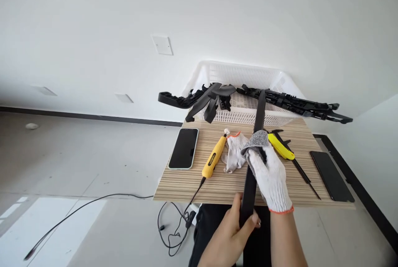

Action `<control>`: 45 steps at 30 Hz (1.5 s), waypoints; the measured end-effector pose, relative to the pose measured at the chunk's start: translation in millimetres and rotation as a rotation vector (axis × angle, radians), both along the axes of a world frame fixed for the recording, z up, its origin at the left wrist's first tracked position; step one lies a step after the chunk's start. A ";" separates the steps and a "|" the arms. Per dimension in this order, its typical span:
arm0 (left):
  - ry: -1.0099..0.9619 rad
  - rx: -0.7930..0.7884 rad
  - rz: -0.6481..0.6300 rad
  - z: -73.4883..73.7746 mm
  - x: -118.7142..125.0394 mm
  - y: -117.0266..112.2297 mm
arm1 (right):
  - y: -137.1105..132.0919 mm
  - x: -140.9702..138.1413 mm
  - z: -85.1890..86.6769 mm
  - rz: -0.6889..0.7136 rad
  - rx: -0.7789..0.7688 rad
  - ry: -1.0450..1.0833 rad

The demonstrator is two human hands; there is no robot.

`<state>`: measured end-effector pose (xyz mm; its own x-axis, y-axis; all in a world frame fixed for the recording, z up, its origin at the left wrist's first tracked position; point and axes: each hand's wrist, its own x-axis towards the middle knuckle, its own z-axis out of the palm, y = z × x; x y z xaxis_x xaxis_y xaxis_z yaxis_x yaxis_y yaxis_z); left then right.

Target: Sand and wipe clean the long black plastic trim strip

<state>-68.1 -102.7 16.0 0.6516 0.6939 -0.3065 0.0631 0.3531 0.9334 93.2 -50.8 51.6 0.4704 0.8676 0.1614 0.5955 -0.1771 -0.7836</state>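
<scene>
A long black plastic strip [260, 113] runs up and away from my lap, over the table's front edge, with its far end by the basket. My bare left hand [228, 236] is closed around the strip's near end. My right hand [273, 178], in a white knit glove with an orange cuff, presses a grey cloth [256, 140] around the strip's middle. Its fingertips are partly hidden by the cloth. To the left lie a loose white glove [236, 151] and a yellow corded rotary tool [214, 157] with a white tip.
A white plastic basket [245, 114] stands at the back, with black plastic parts [202, 100] on its left and more black parts [292, 102] on its right. A yellow-handled cutter [281, 146], a black caliper [303, 172] and two phones lie on the striped table [186, 190]. Cables [169, 234] hang at the left.
</scene>
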 end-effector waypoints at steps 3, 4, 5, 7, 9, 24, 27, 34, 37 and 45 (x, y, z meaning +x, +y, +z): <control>-0.122 -0.018 -0.097 11.6 -15.5 8.3 | -4.5 -0.2 7.2 0.112 0.012 -0.028; -0.111 0.008 -0.111 16.1 -18.9 8.5 | -8.0 -1.6 9.8 0.158 0.016 -0.030; -0.083 0.044 -0.107 20.5 -20.6 7.3 | -12.0 -3.5 11.5 0.195 0.013 -0.015; -0.028 0.111 -0.073 27.2 -18.5 1.7 | -20.5 -7.7 11.0 0.222 -0.001 0.043; 0.000 0.164 -0.029 29.1 -9.1 -5.1 | -28.3 -10.1 4.8 0.191 -0.031 0.087; 0.018 0.239 0.087 27.5 47.6 -4.8 | -34.8 16.0 -23.2 0.165 -0.056 0.235; 0.005 0.247 0.146 27.7 57.7 -4.4 | -36.9 21.7 -17.1 0.181 -0.046 0.273; 0.025 0.300 0.334 2.5 88.5 1.1 | -39.3 44.2 2.7 0.173 -0.029 0.266; 0.071 0.326 0.345 -10.0 95.1 10.3 | -33.2 50.9 7.3 0.175 -0.035 0.233; 0.019 0.402 0.236 -32.3 112.3 31.2 | -45.2 57.3 -6.3 0.082 -0.005 0.154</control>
<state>44.2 -71.5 -16.3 0.4585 0.8887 0.0071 0.0426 -0.0300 0.9986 150.5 -95.9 45.4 0.4167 0.9047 0.0882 0.4814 -0.1373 -0.8657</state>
